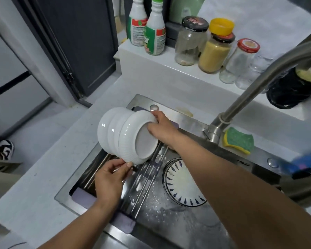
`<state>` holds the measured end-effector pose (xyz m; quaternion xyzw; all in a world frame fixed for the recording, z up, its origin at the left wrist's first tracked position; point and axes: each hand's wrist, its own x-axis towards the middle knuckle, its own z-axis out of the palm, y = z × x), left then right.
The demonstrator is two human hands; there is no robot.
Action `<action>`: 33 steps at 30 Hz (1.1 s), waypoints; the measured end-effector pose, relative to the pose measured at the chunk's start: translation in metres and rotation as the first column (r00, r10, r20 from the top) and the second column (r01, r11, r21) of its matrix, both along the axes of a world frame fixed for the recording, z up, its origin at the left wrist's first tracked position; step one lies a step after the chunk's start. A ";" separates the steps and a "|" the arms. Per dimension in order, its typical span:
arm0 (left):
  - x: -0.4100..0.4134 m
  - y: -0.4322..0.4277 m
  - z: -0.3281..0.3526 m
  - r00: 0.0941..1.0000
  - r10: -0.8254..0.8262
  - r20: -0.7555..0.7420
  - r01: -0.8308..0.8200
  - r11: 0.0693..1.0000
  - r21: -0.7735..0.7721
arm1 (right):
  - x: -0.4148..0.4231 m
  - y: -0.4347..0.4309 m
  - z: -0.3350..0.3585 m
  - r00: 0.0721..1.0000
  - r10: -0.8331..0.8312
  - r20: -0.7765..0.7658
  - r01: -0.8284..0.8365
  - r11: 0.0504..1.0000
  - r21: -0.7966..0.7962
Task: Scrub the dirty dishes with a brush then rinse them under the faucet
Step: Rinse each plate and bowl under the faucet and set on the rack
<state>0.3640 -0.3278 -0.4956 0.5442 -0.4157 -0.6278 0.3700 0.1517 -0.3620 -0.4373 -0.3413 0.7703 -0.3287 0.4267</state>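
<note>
Pale stone countertop (34,203) with an inset stainless-steel sink (169,221), seen from above; water droplets lie on the sink floor. Two bare forearms reach in from the lower edge. A rack of metal rods (133,191) spans the left part of the sink.

The left hand (111,178) is above this rack. Its thumb and curled fingers pinch the lower rim of a stack of white bowls (126,133). To the right, a white plate with dark petal marks (180,184) lies flat in the sink basin, partly under the right forearm.

The stack consists of three nested bowls turned on their side, with the base of the nearest, ribbed bowl facing the viewer. It is held clear of the rack between both hands. The right hand (162,130) grasps the upper rim, fingers curled over the edge by the base.

On the sink's far ledge, a green-and-yellow sponge (239,140) lies just beside the foot of the faucet (258,87), whose neck arches to the upper right. No water can be seen running from it.

On the raised white shelf behind stand three glass jars (190,40) – one holding yellow grains – and two white spray bottles (145,26). A dark door (75,42) closes the far left.
</note>
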 end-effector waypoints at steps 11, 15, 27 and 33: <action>-0.008 0.000 -0.020 0.993 0.108 -0.038 -0.100 0.978 0.185 | 0.002 -0.021 -0.037 0.971 0.169 -0.168 -0.146 0.979 0.140; -0.010 -0.004 -0.022 0.981 0.180 -0.078 -0.153 0.951 0.267 | 0.009 -0.024 -0.044 0.954 0.185 -0.234 -0.156 0.978 0.139; -0.032 -0.001 -0.020 0.945 0.311 -0.103 -0.225 0.843 0.488 | 0.016 -0.002 -0.050 0.968 0.089 -0.236 -0.081 0.996 0.043; -0.060 0.018 0.006 0.979 0.177 -0.104 -0.116 0.895 0.432 | 0.009 0.050 -0.053 0.954 -0.123 -0.272 0.095 0.989 -0.115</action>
